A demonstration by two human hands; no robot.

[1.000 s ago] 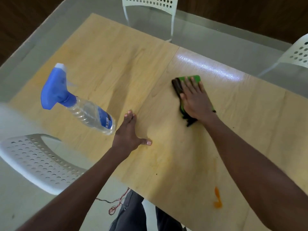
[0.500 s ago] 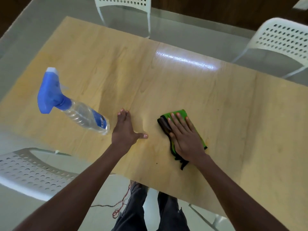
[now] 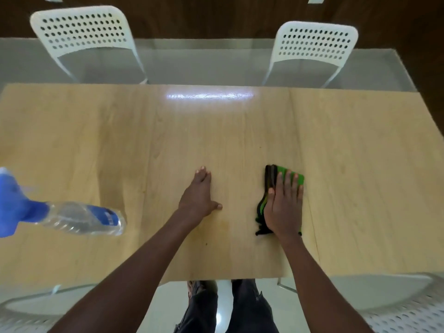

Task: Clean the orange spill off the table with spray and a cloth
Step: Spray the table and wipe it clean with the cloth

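The right hand (image 3: 283,207) had dragged the green cloth (image 3: 292,175) from frame centre to lower right, palm flat on it — only a faint orange stain (image 3: 225,223) remained. The left hand (image 3: 199,198) stayed flat, empty; the spray bottle (image 3: 79,218) lay lower left.

- A dark brown wood-panelled wall (image 3: 216,18) runs across the 12 o'clock edge of the view.
- Two white perforated plastic chairs on thin metal legs stand before it — one at 11 o'clock (image 3: 83,30), one at 1 o'clock (image 3: 316,42).
- A clear glass sheet (image 3: 204,61) extends past the pale wood-grain tabletop (image 3: 120,131) toward 12 o'clock; the chair legs show through it.
- A bright white streak of reflected light (image 3: 209,96) lies on the wood near its far edge.
- More white perforated chair parts sit at 4 o'clock (image 3: 406,313) and 8 o'clock (image 3: 21,318) — both blurred.
- Pale glossy floor (image 3: 223,308) shows at 6 o'clock.
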